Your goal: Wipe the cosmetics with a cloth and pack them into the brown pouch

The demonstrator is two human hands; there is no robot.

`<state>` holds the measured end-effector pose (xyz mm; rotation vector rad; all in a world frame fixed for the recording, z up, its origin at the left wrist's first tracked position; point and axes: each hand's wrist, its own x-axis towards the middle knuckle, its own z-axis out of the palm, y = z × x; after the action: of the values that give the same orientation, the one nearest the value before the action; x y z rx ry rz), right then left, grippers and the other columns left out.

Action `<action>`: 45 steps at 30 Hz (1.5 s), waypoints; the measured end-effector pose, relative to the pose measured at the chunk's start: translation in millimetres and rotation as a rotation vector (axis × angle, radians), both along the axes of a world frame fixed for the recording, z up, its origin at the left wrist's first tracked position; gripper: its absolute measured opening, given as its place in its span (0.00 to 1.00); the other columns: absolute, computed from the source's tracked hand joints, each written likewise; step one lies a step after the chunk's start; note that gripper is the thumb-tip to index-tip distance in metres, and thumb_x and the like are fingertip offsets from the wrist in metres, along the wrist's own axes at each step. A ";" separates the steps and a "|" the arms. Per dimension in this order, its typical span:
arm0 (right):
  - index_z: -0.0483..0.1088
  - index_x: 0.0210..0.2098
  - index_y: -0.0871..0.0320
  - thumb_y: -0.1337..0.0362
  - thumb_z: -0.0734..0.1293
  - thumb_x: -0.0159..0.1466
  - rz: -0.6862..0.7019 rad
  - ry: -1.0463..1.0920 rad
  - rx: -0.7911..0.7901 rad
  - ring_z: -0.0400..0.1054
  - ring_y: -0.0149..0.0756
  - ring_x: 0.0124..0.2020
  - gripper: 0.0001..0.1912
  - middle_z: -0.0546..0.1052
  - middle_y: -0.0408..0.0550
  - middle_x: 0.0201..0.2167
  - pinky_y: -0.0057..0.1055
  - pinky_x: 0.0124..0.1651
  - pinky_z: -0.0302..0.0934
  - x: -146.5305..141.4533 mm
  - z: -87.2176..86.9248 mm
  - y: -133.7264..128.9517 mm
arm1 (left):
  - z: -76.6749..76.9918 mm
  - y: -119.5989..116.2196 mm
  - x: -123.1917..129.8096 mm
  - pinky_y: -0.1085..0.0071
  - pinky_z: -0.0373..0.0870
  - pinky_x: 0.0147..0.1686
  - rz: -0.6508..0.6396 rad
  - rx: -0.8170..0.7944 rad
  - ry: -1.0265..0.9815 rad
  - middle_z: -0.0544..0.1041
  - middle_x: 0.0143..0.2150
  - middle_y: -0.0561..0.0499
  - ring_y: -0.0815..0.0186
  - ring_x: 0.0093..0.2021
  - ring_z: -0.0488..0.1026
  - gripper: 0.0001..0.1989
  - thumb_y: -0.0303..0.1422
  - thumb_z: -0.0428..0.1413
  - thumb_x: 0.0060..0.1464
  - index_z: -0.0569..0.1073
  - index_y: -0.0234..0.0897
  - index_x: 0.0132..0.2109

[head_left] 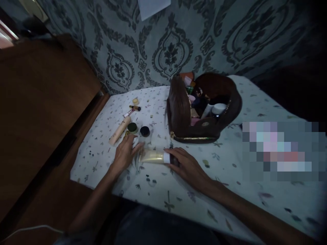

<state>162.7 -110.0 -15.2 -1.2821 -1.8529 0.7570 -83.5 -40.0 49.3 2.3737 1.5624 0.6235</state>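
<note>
A yellow tube with a white cap (153,157) lies sideways between my two hands. My right hand (185,165) has its fingers and thumb round the capped end. My left hand (125,151) is closed on something white, perhaps a wipe or tissue (136,142), near the tube's other end. Just beyond my left hand stand a dark green-lidded jar (132,128) and a small black-lidded jar (144,131). To their left lies a peach-coloured tube (120,130).
An open brown bag (180,109) full of cosmetics stands behind my right hand. Farther back left are a small dark bottle (135,108), a pinkish slim item (129,113) and a yellow pot (135,101). A wooden cabinet (46,102) borders the patterned tablecloth (158,190).
</note>
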 end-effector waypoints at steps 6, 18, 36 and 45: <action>0.69 0.41 0.56 0.66 0.67 0.60 -0.047 -0.042 -0.013 0.66 0.43 0.43 0.09 0.72 0.50 0.39 0.41 0.47 0.64 -4.9 5.4 -1.8 | -4.2 -43.1 46.6 0.61 0.73 0.40 -0.153 0.164 0.042 0.70 0.45 0.41 0.56 0.44 0.71 0.17 0.30 0.44 0.65 0.68 0.34 0.57; 0.65 0.38 0.57 0.77 0.63 0.52 -0.037 -0.089 0.019 0.64 0.43 0.44 0.15 0.72 0.51 0.41 0.40 0.48 0.62 -5.2 -1.1 -3.5 | -40.9 -52.7 68.8 0.70 0.72 0.29 -0.289 0.476 0.109 0.71 0.38 0.46 0.61 0.38 0.70 0.15 0.21 0.47 0.60 0.69 0.37 0.51; 0.65 0.34 0.56 0.74 0.67 0.54 -0.082 -0.076 0.079 0.67 0.42 0.39 0.10 0.73 0.49 0.36 0.37 0.42 0.65 -5.8 -5.7 -0.6 | -29.5 -49.5 72.7 0.70 0.71 0.31 -0.375 0.390 -0.081 0.72 0.34 0.48 0.63 0.35 0.70 0.08 0.29 0.49 0.65 0.73 0.35 0.43; 0.68 0.35 0.56 0.64 0.71 0.58 -0.067 -0.071 0.033 0.67 0.41 0.38 0.08 0.73 0.48 0.34 0.36 0.40 0.65 -6.1 4.8 -1.1 | -34.4 -36.0 55.8 0.70 0.70 0.33 -0.174 0.354 0.013 0.72 0.36 0.49 0.64 0.38 0.70 0.08 0.30 0.51 0.64 0.75 0.38 0.39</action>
<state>156.6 -111.0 -10.4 -1.3587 -1.8611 0.6507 -27.7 -76.1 14.9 2.7341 1.3203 0.9110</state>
